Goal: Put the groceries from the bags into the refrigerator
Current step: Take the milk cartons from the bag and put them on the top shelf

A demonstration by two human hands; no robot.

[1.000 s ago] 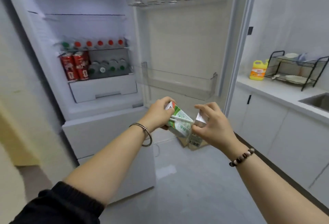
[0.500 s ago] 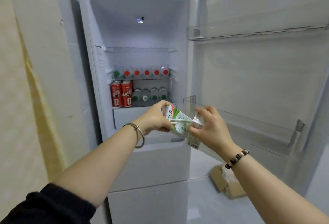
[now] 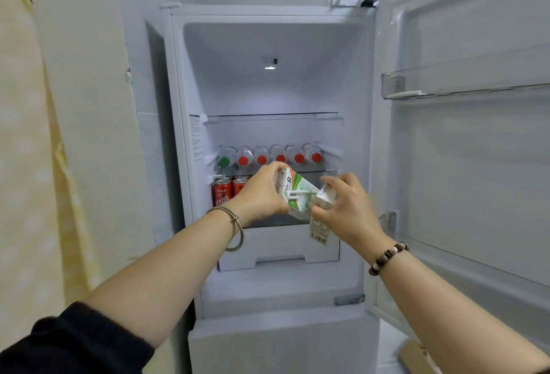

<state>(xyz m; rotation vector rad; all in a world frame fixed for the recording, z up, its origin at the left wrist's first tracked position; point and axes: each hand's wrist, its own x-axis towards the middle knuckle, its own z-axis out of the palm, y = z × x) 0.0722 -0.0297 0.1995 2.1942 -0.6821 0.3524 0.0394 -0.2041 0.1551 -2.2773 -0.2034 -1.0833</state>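
My left hand [image 3: 262, 195] has its grip curled round the green-and-white carton [image 3: 297, 190]. My right hand [image 3: 348, 210] pinches the small carton [image 3: 326, 195] just right of it, before the open refrigerator [image 3: 268, 43].

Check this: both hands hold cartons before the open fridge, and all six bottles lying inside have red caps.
Not all: the leftmost bottle cap is green; the other five caps are red, as the head view shows. The rest holds.

Home kitchen corner: open refrigerator [image 3: 268, 91], stocked bottles [image 3: 269, 154], cola cans [image 3: 222, 193].
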